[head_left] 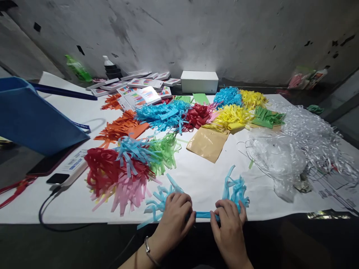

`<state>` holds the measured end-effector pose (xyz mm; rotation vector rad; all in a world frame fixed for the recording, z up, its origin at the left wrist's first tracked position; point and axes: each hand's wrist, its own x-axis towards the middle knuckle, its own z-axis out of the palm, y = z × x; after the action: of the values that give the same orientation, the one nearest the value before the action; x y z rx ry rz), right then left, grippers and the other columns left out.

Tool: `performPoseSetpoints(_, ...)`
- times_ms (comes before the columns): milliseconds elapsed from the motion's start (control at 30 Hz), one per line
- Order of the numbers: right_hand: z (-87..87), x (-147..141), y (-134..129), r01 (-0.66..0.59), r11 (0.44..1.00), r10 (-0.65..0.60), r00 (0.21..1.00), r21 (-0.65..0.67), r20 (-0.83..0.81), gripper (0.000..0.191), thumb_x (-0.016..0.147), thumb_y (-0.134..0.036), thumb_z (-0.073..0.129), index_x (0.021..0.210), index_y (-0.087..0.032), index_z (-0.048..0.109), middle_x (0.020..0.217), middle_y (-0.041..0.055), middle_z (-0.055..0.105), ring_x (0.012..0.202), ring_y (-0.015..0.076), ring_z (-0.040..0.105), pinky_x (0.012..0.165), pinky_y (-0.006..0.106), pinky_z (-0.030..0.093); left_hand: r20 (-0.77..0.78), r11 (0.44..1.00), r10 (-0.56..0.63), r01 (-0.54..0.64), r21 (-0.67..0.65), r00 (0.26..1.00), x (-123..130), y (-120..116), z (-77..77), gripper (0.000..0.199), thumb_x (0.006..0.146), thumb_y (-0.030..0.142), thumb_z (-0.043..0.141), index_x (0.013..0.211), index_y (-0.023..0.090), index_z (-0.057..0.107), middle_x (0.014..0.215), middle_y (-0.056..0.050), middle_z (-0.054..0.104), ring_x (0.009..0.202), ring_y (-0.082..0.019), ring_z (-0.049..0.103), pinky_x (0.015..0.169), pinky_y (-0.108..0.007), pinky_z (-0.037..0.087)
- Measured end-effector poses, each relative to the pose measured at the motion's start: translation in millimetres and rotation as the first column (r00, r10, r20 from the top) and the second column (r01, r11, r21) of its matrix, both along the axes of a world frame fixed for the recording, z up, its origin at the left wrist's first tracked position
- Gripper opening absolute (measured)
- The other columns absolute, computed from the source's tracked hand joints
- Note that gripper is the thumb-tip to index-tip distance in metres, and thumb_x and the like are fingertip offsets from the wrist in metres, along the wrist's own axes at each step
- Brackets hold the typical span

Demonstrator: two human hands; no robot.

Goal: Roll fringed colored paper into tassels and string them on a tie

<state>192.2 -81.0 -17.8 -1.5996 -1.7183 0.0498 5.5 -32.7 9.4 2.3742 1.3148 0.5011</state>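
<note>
A light blue paper tassel (203,215) lies along the front edge of the white-covered table, its middle rolled into a narrow strip. Its fringed ends fan out on both sides, beyond my hands. My left hand (176,215), with a bracelet at the wrist, presses down on the strip's left part, fingers curled over it. On the right part, my right hand (228,218) grips the strip with thumb and fingers bent. A short stretch of the rolled middle shows between the two thumbs. The undersides of both hands are hidden.
Fringed paper bundles in red, pink and green (103,168) lie to the left, with more coloured ones (162,114) behind. A brown packet (207,144) sits mid-table. Clear plastic (276,160) and silvery strands (314,130) spread right. A power bank (68,168) with a cable lies left.
</note>
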Motion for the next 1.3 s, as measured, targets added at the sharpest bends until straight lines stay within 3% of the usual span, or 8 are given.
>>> performPoseSetpoints(100, -1.7, 0.8, 1.6, -0.058, 0.998, 0.057, 0.997, 0.018, 0.043, 0.019, 0.096, -0.015, 0.045, 0.086, -0.022, 0.060, 0.096, 0.0056, 0.067, 0.098, 0.0234, 0.062, 0.109, 0.055, 0.025, -0.009, 1.000, -0.009, 0.009, 0.027, 1.000, 0.9, 3.7, -5.3, 0.007, 0.088, 0.013, 0.059, 0.089, 0.019, 0.061, 0.098, -0.005, 0.064, 0.091, -0.022, 0.055, 0.090, -0.042, 0.034)
performPoseSetpoints(233, -6.8, 9.2, 2.1, -0.336, 0.933, 0.321, 0.938, 0.130, 0.128, 0.030, 0.094, -0.005, 0.039, 0.104, -0.019, 0.063, 0.093, 0.0039, 0.069, 0.094, 0.0195, 0.062, 0.106, 0.043, 0.033, 0.009, 0.961, -0.246, 0.242, 0.131, 0.969, -3.7, 4.8, -11.6, 0.016, 0.094, 0.010, 0.055, 0.097, 0.023, 0.063, 0.095, 0.000, 0.067, 0.088, -0.019, 0.055, 0.091, -0.039, 0.031)
performPoseSetpoints(333, -9.2, 15.7, 0.9, -0.399, 0.906, 0.376, 0.912, 0.139, 0.166, 0.019, 0.094, -0.011, 0.050, 0.105, -0.016, 0.065, 0.095, 0.0056, 0.070, 0.095, 0.0222, 0.061, 0.105, 0.045, 0.034, -0.003, 0.937, -0.307, 0.303, 0.173, 0.952, -8.2, 1.7, -13.0, 0.011, 0.096, 0.016, 0.056, 0.100, 0.023, 0.063, 0.095, 0.000, 0.068, 0.087, -0.019, 0.055, 0.091, -0.039, 0.030)
performPoseSetpoints(600, -9.1, 17.5, -3.2, -0.375, 0.921, 0.372, 0.927, 0.109, 0.048, 0.015, 0.097, -0.012, 0.051, 0.097, -0.018, 0.064, 0.087, 0.0025, 0.067, 0.090, 0.0206, 0.059, 0.102, 0.048, 0.030, 0.077, 0.965, -0.226, 0.212, 0.157, 0.971, -9.5, -4.7, -18.4, 0.011, 0.095, 0.014, 0.057, 0.089, 0.021, 0.062, 0.091, 0.000, 0.068, 0.087, -0.019, 0.053, 0.088, -0.036, 0.035)
performPoseSetpoints(900, -3.1, -5.4, -5.3, -0.006, 0.999, 0.005, 0.999, -0.035, -0.038, 0.016, 0.095, -0.020, 0.052, 0.079, -0.021, 0.057, 0.095, 0.0058, 0.063, 0.097, 0.0252, 0.059, 0.107, 0.058, 0.023, -0.140, 0.998, 0.018, -0.026, -0.061, 0.990, 15.5, -8.1, 2.4, 0.011, 0.090, 0.014, 0.052, 0.083, 0.018, 0.061, 0.094, -0.006, 0.062, 0.088, -0.025, 0.056, 0.085, -0.045, 0.042)
performPoseSetpoints(1033, -7.6, -7.5, -5.4, -0.132, 0.991, 0.133, 0.991, 0.037, -0.017, 0.024, 0.098, -0.014, 0.042, 0.094, -0.022, 0.064, 0.098, 0.0042, 0.067, 0.103, 0.0236, 0.060, 0.112, 0.057, 0.019, -0.199, 0.995, 0.028, -0.046, -0.085, 0.980, 20.1, -5.5, 2.1, 0.015, 0.091, 0.012, 0.050, 0.088, 0.018, 0.063, 0.099, -0.006, 0.064, 0.089, -0.025, 0.057, 0.079, -0.041, 0.044)
performPoseSetpoints(1133, -17.2, -7.7, -7.8, -0.232, 0.965, 0.228, 0.973, 0.123, 0.042, 0.020, 0.097, -0.016, 0.049, 0.105, -0.021, 0.066, 0.097, 0.0018, 0.072, 0.103, 0.0232, 0.062, 0.117, 0.055, 0.014, -0.184, 0.995, -0.002, -0.017, -0.100, 0.983, 18.9, -7.8, -0.6, 0.018, 0.092, 0.011, 0.048, 0.087, 0.019, 0.063, 0.096, -0.005, 0.065, 0.090, -0.025, 0.057, 0.080, -0.040, 0.043)
performPoseSetpoints(1300, -19.5, -0.1, -15.5, -0.288, 0.919, 0.260, 0.956, 0.268, 0.136, 0.023, 0.099, -0.015, 0.048, 0.096, -0.018, 0.070, 0.087, 0.0004, 0.074, 0.094, 0.0197, 0.066, 0.117, 0.050, 0.018, -0.114, 0.980, -0.057, 0.034, -0.197, 0.992, 7.3, -19.8, 9.2, 0.018, 0.091, 0.012, 0.050, 0.087, 0.019, 0.066, 0.095, -0.006, 0.066, 0.090, -0.024, 0.059, 0.082, -0.041, 0.042)
